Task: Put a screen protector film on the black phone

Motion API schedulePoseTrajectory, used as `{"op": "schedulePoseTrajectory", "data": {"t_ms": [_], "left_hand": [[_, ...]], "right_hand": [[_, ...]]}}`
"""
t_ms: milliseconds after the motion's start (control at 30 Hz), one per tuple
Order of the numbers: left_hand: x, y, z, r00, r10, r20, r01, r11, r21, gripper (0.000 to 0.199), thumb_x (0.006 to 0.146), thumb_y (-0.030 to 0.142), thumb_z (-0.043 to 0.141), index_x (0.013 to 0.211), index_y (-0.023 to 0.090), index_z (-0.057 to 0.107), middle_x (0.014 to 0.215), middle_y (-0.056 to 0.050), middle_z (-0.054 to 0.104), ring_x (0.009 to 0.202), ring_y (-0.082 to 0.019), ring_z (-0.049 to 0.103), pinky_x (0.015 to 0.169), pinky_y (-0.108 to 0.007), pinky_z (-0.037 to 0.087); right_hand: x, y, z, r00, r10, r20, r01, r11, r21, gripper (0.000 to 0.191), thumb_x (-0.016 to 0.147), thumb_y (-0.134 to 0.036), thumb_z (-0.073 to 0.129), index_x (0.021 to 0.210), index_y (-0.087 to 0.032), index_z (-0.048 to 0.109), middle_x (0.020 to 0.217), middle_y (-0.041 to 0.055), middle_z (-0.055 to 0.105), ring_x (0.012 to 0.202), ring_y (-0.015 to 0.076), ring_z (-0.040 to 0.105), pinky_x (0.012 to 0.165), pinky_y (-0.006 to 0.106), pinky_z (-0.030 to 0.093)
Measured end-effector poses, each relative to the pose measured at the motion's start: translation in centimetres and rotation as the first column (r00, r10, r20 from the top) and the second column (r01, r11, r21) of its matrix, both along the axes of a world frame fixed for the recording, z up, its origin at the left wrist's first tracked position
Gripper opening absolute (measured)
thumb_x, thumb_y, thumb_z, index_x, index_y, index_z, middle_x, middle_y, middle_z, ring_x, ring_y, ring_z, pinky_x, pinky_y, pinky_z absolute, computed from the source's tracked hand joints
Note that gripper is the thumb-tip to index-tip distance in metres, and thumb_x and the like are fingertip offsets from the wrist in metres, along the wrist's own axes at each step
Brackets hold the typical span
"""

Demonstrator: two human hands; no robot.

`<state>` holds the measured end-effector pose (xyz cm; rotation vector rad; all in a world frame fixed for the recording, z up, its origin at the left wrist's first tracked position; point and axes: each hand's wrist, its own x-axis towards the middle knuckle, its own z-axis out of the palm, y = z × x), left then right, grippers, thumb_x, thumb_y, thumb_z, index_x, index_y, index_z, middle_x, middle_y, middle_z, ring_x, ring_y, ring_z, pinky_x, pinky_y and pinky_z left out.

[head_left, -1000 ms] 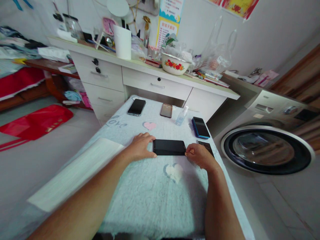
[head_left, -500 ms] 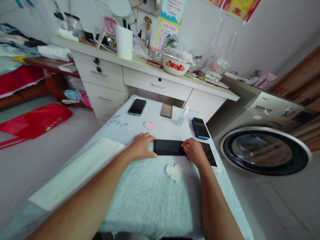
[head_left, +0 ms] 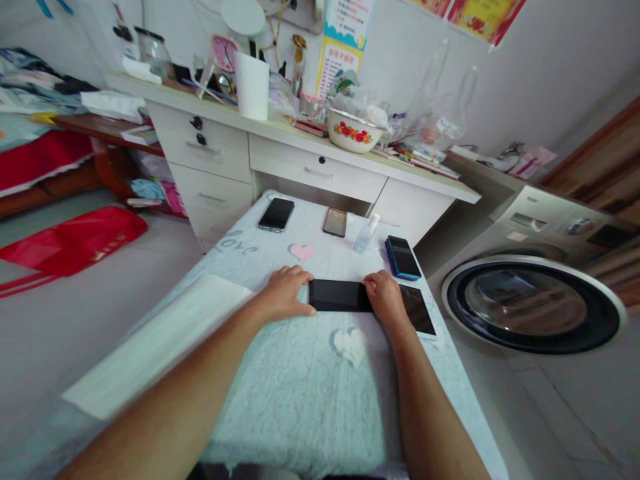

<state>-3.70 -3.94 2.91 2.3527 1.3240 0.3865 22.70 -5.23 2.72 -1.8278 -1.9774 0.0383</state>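
A black smartphone (head_left: 340, 295) lies flat and crosswise on the cloth-covered table, its dark screen facing up. My left hand (head_left: 287, 293) holds its left end, with the thumb at the near corner and the fingers at the far corner. My right hand (head_left: 385, 297) rests over its right end, fingers curled together near the far edge; whatever they pinch is hidden. Just right of that hand lies a white-framed device with a dark screen (head_left: 419, 312), partly covered by it. A blue-edged phone (head_left: 403, 257) sits beyond.
Farther back on the table are another phone (head_left: 277, 215), a brownish phone case (head_left: 335, 222) and a clear spray bottle (head_left: 367, 233). A long whitish sheet (head_left: 160, 347) lies by my left forearm. A white desk (head_left: 315, 163) stands behind, a washing machine (head_left: 530, 267) at right.
My right hand has shifted slightly toward the phone's far edge, and its fingertips are tucked closer in. My left hand and the phone stay in place.
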Motion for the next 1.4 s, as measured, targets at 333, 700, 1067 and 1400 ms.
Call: {"op": "schedulePoseTrajectory", "data": {"t_ms": [333,700,1067,1400], "left_hand": [[0.0,0.0,0.1,1.000,0.008,-0.005,-0.008,1.000,-0.006,0.060,0.060,0.045,0.072,0.114,0.024,0.056,0.107,-0.004,0.057,0.104,-0.024,0.050,0.087,-0.033,0.038],[0.0,0.1,0.1,1.000,0.000,-0.002,0.000,1.000,-0.002,0.059,0.060,0.045,0.072,0.114,0.024,0.056,0.107,-0.004,0.057,0.104,-0.025,0.050,0.087,-0.033,0.038],[0.0,0.2,-0.1,1.000,-0.001,-0.001,0.001,1.000,0.008,0.060,0.060,0.046,0.072,0.113,0.024,0.056,0.107,-0.005,0.057,0.104,-0.025,0.050,0.086,-0.033,0.038],[0.0,0.0,0.0,1.000,0.005,-0.010,-0.005,1.000,-0.001,0.060,0.059,0.046,0.072,0.113,0.024,0.056,0.107,-0.005,0.056,0.104,-0.025,0.049,0.086,-0.034,0.038]], "right_hand": [[0.4,-1.3,1.8,0.994,0.105,0.037,-0.097,0.980,-0.175,0.016,0.076,-0.009,0.054,0.079,-0.015,0.069,0.081,0.0052,0.062,0.074,0.0135,0.055,0.071,0.023,0.037],[0.6,-3.7,3.9,0.988,0.113,-0.107,-0.144,0.923,-0.356,0.011,0.074,-0.017,0.057,0.071,-0.017,0.068,0.066,0.0008,0.063,0.061,0.0117,0.054,0.056,0.021,0.035],[0.6,-2.3,2.4,0.997,0.060,-0.055,-0.071,0.970,-0.232,0.011,0.076,-0.017,0.058,0.075,-0.017,0.069,0.075,0.0034,0.063,0.068,0.0136,0.055,0.063,0.023,0.036],[-0.5,-0.1,0.3,1.000,-0.013,0.007,0.014,0.999,-0.034,0.017,0.082,-0.016,0.053,0.080,-0.016,0.069,0.082,0.0053,0.060,0.076,0.0145,0.055,0.071,0.023,0.037]]}}
